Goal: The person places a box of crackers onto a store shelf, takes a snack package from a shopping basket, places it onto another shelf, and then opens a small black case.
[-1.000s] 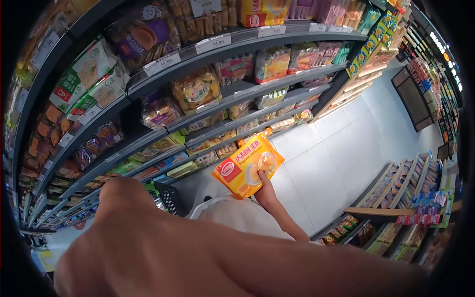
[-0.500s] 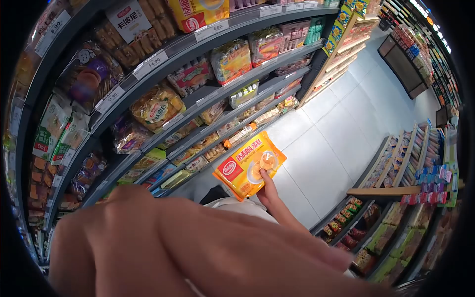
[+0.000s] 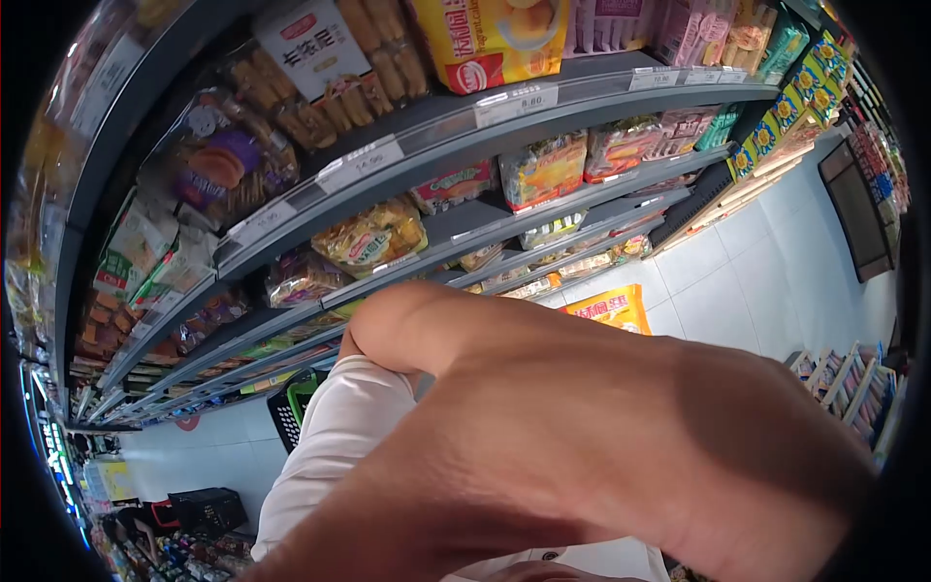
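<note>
Very close to the camera, my left hand (image 3: 737,436) and forearm cross the lower half of the view; the fingers are out of sight, so what they touch cannot be told. Behind the arm, the upper part of a yellow-orange package (image 3: 616,307) with red lettering shows above the floor. The rest of that package is covered, and my right hand is not visible.
Shelves (image 3: 436,126) of packaged bakery goods curve across the top and left. A black and green basket (image 3: 287,412) is beside the white clothing. At lower left a person (image 3: 139,524) is near a dark basket (image 3: 208,509). Another rack (image 3: 849,388) stands at right.
The view has shifted and tilted. My left arm now shows its elbow and covers more of the centre. The right hand, earlier seen holding the yellow package, is hidden, with most of the package.
</note>
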`<state>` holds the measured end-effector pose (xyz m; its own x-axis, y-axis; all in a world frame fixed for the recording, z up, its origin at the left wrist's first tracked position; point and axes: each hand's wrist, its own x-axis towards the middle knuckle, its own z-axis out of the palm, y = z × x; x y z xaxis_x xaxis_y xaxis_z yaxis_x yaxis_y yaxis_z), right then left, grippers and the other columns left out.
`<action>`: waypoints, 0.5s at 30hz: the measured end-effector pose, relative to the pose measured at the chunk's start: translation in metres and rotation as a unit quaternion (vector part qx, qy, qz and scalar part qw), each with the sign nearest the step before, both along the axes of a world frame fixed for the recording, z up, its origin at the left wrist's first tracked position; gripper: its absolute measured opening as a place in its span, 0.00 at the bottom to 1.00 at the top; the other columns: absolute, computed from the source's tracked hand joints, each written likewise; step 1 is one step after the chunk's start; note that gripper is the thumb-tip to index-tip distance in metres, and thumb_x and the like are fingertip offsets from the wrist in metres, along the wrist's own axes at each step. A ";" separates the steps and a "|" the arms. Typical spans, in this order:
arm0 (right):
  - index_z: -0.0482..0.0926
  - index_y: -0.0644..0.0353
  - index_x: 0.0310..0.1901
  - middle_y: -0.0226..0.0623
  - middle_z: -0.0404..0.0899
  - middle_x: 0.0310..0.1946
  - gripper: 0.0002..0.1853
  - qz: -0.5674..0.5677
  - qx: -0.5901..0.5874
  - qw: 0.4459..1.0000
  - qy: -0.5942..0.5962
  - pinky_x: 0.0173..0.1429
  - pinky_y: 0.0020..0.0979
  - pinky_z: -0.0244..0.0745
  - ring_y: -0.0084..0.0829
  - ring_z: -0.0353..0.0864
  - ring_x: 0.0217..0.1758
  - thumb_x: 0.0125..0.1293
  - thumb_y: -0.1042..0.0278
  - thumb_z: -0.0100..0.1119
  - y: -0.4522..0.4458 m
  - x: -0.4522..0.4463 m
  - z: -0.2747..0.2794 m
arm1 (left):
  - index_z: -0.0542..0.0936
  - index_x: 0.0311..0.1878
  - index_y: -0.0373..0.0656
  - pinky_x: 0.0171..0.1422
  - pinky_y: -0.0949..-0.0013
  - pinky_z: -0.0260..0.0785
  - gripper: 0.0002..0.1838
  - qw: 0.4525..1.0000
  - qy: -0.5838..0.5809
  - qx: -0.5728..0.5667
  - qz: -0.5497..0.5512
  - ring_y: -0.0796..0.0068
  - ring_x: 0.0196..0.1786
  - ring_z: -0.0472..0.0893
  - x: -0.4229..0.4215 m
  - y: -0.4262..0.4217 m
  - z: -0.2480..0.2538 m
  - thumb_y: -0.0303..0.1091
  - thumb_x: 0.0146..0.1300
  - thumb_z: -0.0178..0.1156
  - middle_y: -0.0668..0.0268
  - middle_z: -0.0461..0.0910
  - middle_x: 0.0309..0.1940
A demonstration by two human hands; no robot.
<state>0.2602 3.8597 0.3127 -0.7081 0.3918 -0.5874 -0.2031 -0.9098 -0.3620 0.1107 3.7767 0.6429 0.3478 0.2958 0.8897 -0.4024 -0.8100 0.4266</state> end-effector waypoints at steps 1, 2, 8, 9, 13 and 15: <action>0.60 0.53 0.70 0.34 0.68 0.66 0.33 -0.002 0.029 1.000 -0.003 0.73 0.44 0.59 0.36 0.66 0.69 0.69 0.49 0.56 0.017 -0.004 -0.016 | 0.71 0.62 0.31 0.68 0.44 0.62 0.52 1.000 -0.007 0.001 -0.005 0.43 0.67 0.69 -0.008 0.009 -0.001 0.78 0.58 0.45 0.43 0.72 0.61; 0.60 0.53 0.70 0.34 0.68 0.66 0.33 -0.009 0.054 0.998 -0.011 0.73 0.44 0.59 0.36 0.66 0.70 0.69 0.49 0.56 0.030 -0.002 -0.031 | 0.71 0.62 0.30 0.68 0.44 0.62 0.53 1.000 -0.021 -0.001 -0.014 0.43 0.67 0.69 -0.018 0.017 -0.003 0.78 0.58 0.45 0.43 0.71 0.61; 0.61 0.57 0.68 0.34 0.70 0.64 0.30 -0.015 0.042 0.999 -0.029 0.70 0.43 0.63 0.35 0.70 0.66 0.71 0.52 0.55 0.078 -0.036 -0.036 | 0.71 0.62 0.29 0.67 0.44 0.62 0.54 0.999 -0.049 0.000 -0.008 0.43 0.67 0.69 -0.045 0.067 -0.011 0.79 0.58 0.44 0.42 0.71 0.61; 0.61 0.57 0.69 0.34 0.70 0.65 0.30 -0.001 0.034 0.999 -0.031 0.70 0.43 0.63 0.35 0.70 0.67 0.71 0.52 0.55 0.081 -0.039 -0.034 | 0.71 0.62 0.29 0.67 0.44 0.62 0.54 0.999 -0.050 0.003 -0.002 0.43 0.67 0.69 -0.047 0.077 -0.012 0.79 0.58 0.44 0.42 0.71 0.61; 0.60 0.56 0.69 0.35 0.69 0.66 0.31 0.110 -0.017 0.993 -0.027 0.70 0.42 0.63 0.35 0.68 0.68 0.71 0.52 0.55 0.072 -0.026 -0.036 | 0.70 0.62 0.28 0.67 0.44 0.63 0.55 0.998 -0.037 0.013 0.048 0.42 0.67 0.69 -0.047 0.120 -0.010 0.79 0.57 0.44 0.41 0.71 0.61; 0.60 0.56 0.70 0.35 0.68 0.66 0.31 0.180 -0.042 0.983 -0.015 0.71 0.42 0.63 0.35 0.68 0.68 0.70 0.51 0.55 0.077 -0.016 -0.032 | 0.70 0.62 0.27 0.67 0.44 0.63 0.56 0.996 -0.047 0.017 0.079 0.42 0.67 0.69 -0.043 0.142 -0.015 0.80 0.57 0.44 0.40 0.71 0.61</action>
<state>0.2445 3.9371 0.2806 -0.7736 0.0689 -0.6299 0.1463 -0.9478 -0.2834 0.0673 3.9182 0.6282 0.2149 0.3103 0.9260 -0.3056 -0.8792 0.3655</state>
